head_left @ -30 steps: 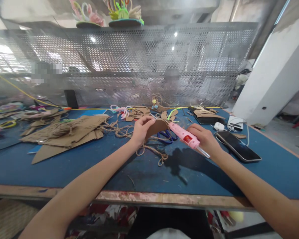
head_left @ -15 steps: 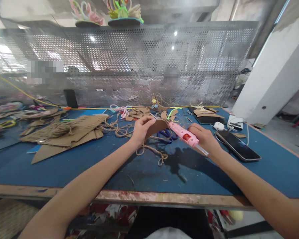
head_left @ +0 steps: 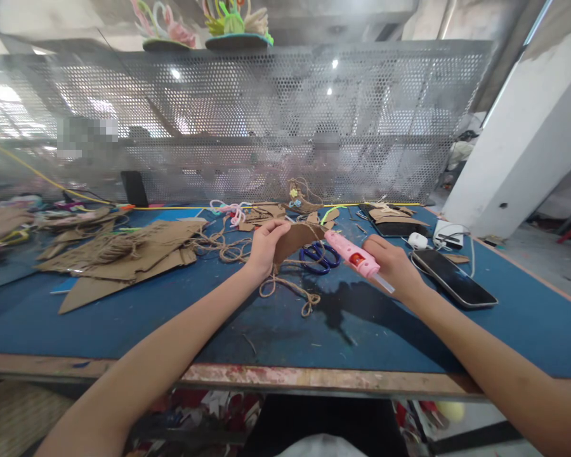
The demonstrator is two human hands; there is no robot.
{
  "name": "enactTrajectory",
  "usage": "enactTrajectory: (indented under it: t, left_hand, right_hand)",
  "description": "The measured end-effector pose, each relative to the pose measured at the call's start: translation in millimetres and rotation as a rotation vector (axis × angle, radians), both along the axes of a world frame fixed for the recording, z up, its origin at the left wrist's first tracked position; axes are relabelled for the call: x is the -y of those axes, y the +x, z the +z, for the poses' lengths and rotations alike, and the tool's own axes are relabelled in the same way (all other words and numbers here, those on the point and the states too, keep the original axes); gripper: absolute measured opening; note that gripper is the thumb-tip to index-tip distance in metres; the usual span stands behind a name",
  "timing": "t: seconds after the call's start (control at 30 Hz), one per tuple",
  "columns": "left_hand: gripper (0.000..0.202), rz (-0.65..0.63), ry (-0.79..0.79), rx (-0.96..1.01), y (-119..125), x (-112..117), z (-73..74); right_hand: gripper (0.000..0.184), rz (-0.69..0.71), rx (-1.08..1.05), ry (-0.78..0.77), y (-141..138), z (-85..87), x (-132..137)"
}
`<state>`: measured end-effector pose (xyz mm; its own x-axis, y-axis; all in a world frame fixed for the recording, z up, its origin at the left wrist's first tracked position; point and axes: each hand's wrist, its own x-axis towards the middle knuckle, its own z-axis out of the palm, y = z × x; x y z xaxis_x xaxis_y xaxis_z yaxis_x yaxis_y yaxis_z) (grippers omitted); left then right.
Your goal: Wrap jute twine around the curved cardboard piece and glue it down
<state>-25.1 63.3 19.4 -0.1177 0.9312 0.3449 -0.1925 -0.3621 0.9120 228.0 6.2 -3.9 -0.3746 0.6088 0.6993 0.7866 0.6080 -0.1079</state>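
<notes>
bare blue table (head_left: 276, 330) near edge, scissors (head_left: 320, 256), twine (head_left: 290, 289), phone (head_left: 453, 277) beyond

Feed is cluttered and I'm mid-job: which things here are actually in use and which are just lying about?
In use:
left hand holding the curved cardboard piece
right hand holding the pink glue gun

Lying about:
blue scissors
twine
cardboard sheets
phone

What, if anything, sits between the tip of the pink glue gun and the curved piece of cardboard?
Nothing visible. The right hand points the glue gun at the cardboard piece held up by the left hand. The blue scissors lie lower, on the table.
</notes>
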Motion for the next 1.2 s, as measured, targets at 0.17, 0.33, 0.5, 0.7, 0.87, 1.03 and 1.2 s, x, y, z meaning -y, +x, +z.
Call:
enactTrajectory:
  t: [0.17,0.33,0.5,0.7,0.87,1.03,1.2]
  left_hand:
    - [0.015,0.010,-0.019,0.026,0,1,2.5]
    - [0.017,0.009,-0.036,0.052,0,0,2.8]
    - [0.017,0.012,-0.055,0.094,-1,-2,3.7]
    - [0.021,0.010,-0.060,0.123,-3,-4,3.2]
    - [0.018,0.005,-0.061,0.151,-5,-7,0.9]
    - [0.017,0.003,-0.080,0.170,-6,-10,-1.5]
    - [0.018,-0.004,-0.087,0.185,-7,-12,-1.9]
  right_hand:
    - [0.019,-0.013,0.013,-0.022,-1,4.7,3]
    - [0.022,-0.025,0.027,-0.007,0,4.2,2]
    - [0.023,-0.041,0.039,-0.028,1,4.3,2]
    - [0.022,-0.061,0.007,-0.016,3,3.7,-1]
    - [0.023,-0.066,0.031,-0.022,7,2.9,-4]
    - [0.025,-0.112,0.076,-0.075,9,3.3,-8]
    - [0.025,-0.422,0.206,-0.285,17,-2.5,-18]
